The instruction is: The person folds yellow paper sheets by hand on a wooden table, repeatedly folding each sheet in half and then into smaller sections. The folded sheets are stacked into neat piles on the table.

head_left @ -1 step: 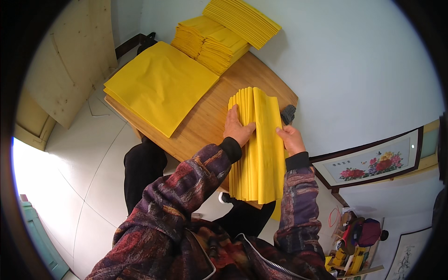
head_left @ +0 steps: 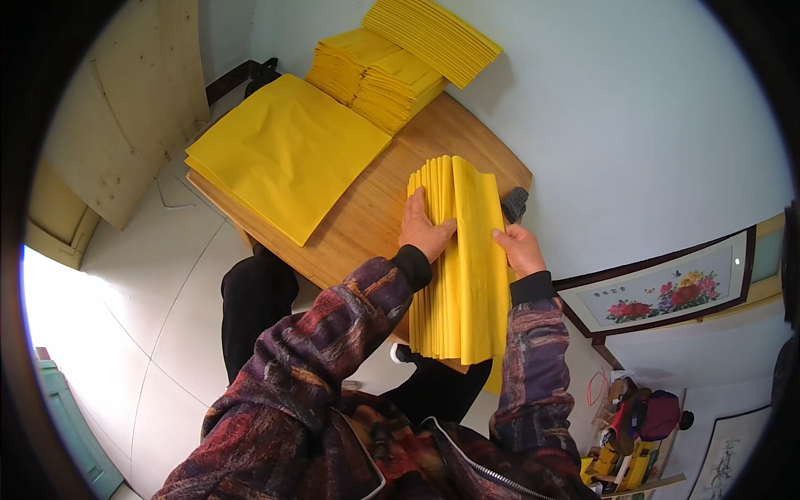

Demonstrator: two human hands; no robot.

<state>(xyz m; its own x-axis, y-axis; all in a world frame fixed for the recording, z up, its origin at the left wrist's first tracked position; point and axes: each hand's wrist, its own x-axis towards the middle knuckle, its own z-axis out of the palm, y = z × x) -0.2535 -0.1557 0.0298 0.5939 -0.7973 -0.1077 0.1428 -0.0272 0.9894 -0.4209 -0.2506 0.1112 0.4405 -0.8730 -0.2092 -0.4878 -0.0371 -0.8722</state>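
In front of me a bundle of folded yellow sheets (head_left: 467, 267) lies at the table's near right, its folds running lengthwise in a row along its left part. My left hand (head_left: 427, 227) is closed on the left side of the bundle, with the thumb pressed on top across the folds. At the right edge, my right hand (head_left: 522, 250) pinches the broad outer fold, its thumb on top and its other fingers partly hidden. Farther left, large flat yellow sheets (head_left: 287, 154) lie stacked and overhang the table edge.
The wooden table (head_left: 467, 133) stands against a pale wall. At its back are a thick pile of folded yellow sheets (head_left: 375, 75) and another yellow bundle (head_left: 433, 37). A dark grey crumpled object (head_left: 514, 204) sits by the right edge. A framed flower picture (head_left: 658, 287) is at the right.
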